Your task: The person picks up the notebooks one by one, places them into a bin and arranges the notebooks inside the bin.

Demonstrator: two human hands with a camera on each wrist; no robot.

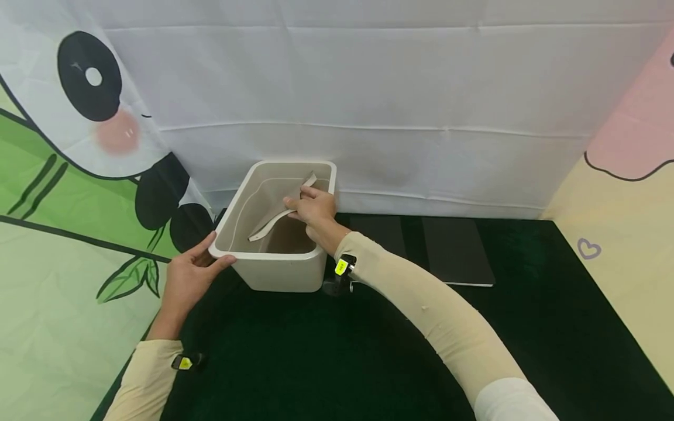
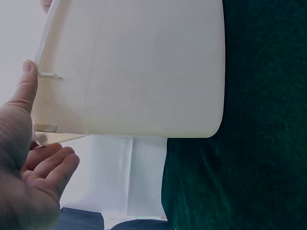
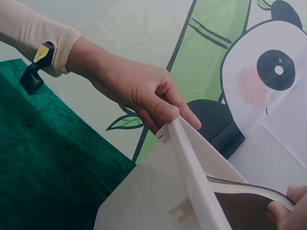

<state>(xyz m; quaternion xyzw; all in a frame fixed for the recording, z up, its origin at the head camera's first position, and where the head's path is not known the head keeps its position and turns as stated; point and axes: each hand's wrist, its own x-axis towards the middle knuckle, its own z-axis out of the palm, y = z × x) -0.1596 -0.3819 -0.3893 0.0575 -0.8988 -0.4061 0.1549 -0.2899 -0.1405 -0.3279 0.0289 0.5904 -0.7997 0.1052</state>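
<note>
A beige plastic bin (image 1: pixel 279 272) stands upright on the dark green cloth, open side up. My left hand (image 1: pixel 191 278) holds its front left corner, the thumb along the front rim and the fingers on the left side; the right wrist view shows this hand (image 3: pixel 136 91) at the rim corner. My right hand (image 1: pixel 318 211) reaches over the right rim and pinches a thin, wavy cream strip (image 1: pixel 271 225) slanting across the bin's mouth. In the right wrist view, the strip (image 3: pixel 249 187) has a dark edge line; what it belongs to is unclear.
Flat black book-like items (image 1: pixel 455 251) lie to the right of the bin on the green cloth (image 1: pixel 295 356). A white fabric backdrop (image 1: pixel 389 88) hangs close behind the bin, and a printed panda panel (image 1: pixel 47 245) stands along the left side.
</note>
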